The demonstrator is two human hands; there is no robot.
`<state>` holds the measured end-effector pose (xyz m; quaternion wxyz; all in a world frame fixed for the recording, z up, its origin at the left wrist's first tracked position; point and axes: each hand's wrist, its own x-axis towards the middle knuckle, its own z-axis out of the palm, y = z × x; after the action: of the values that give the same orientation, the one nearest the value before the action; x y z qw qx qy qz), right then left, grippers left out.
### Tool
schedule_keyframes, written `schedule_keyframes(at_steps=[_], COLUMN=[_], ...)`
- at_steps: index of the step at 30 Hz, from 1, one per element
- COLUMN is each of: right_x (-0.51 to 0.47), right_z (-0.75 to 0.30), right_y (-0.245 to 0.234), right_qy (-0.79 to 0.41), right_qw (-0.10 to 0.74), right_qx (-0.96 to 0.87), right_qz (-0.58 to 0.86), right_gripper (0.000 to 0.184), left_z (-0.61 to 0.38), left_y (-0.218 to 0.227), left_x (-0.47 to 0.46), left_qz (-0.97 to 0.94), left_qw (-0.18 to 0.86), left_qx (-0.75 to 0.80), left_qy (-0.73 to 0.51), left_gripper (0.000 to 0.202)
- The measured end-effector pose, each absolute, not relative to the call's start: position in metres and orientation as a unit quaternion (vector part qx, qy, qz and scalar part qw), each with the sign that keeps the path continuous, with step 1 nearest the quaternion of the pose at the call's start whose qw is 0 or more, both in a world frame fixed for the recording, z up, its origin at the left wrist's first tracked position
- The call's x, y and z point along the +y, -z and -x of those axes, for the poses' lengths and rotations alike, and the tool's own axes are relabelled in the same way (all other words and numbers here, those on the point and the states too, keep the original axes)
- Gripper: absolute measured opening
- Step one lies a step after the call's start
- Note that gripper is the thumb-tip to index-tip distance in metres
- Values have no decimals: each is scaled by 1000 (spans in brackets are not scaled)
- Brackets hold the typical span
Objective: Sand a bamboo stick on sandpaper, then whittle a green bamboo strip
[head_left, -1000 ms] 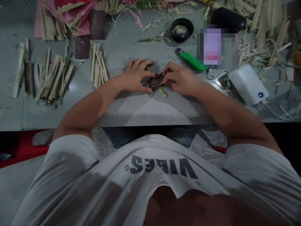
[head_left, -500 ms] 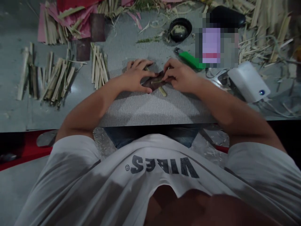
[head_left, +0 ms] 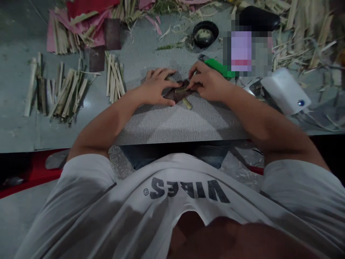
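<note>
The wide-spread left hand steadied a brown sheet beneath it, the right hand pinching a thin strip, seemingly for rubbing that called for even pressure.

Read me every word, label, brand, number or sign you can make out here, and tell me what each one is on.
"VIBES", in dark capitals across the white T-shirt, upside down in this view.
A small round mark beside the S: too small to read for certain.
White box with the blue spot: no lettering can be read.
Pixelated patch: too blurred to read.
</note>
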<state>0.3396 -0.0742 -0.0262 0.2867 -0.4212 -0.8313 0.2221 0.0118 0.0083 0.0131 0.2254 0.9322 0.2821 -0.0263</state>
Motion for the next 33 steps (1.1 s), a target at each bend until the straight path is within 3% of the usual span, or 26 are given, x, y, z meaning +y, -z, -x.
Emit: schedule_keyframes(at_steps=[7,12,17,19,26,30,33], right_x=[-67,-61,-65,-65,-45,-32,-31], right_z=[-345,-347,-334,-339,-390,-396,-392], right_y=[28,33,29,25,36,53,56], right_qy=[-156,-101,-76,-63,-61,-67,-61], right_qw=[269,285,305,339,533,501,434], right_qx=[-849,-825,-826,-813,-671,-684,-731], right_qz=[428,478,467,470,511,525,523], right_gripper=[17,16,25,27,59,63,49], left_z=[-13,-13,-20,-22,-15,-16,-15], left_y=[-9,-16,-22,-22,-11,12,28], left_x=[8,-2,-16,-19,-13,0,10], left_qz=[-928,-937,-927,-924,-904,-893,-897], left_qw=[237,171,140,137,96,109,97], left_qx=[286,303,334,344,373,338,298], left_qy=[-16,-45,-92,-100,-182,-277,-311], left_gripper=[83,80,52,56,101,106,99])
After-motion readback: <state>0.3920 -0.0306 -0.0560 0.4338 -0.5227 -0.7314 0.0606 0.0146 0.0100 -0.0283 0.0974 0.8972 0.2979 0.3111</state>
